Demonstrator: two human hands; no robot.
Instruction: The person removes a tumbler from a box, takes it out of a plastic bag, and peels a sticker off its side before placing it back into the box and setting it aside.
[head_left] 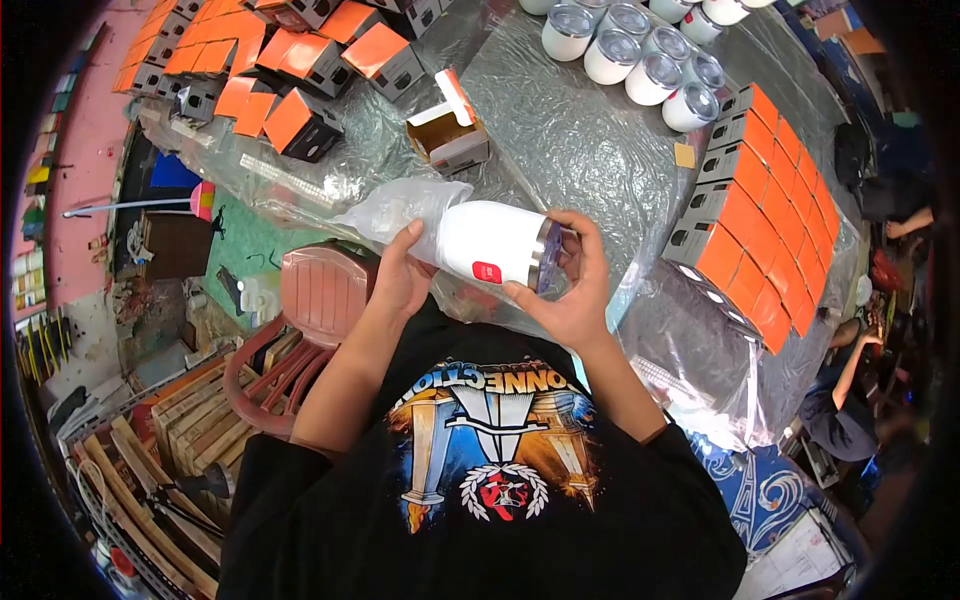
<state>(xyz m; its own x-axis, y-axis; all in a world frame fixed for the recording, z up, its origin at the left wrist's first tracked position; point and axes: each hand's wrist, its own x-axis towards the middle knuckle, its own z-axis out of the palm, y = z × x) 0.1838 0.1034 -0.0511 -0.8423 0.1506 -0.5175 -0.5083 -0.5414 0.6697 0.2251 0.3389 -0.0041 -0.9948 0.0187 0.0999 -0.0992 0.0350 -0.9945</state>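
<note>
A white tumbler point(490, 240) with a red label, a steel rim and a clear lid point(547, 258) lies sideways between my hands, above the table. Around its lower end is a crinkled translucent plastic bag point(405, 208). My left hand point(405, 272) is closed on the bagged end, thumb on top. At the lid end, my right hand point(575, 285) grips the rim and lid, with some fingers hidden behind the lid. Just beyond the tumbler, an open box point(450, 142) stands with its orange-and-white flap raised.
Orange-topped boxes point(300, 60) crowd the far left of the plastic-covered table point(570, 130), and a block of them point(760, 220) stands at right. Several white lidded tumblers point(650, 75) are grouped at the far right. A reddish plastic chair point(325, 295) is at my left. Another person point(845, 410) is at the far right.
</note>
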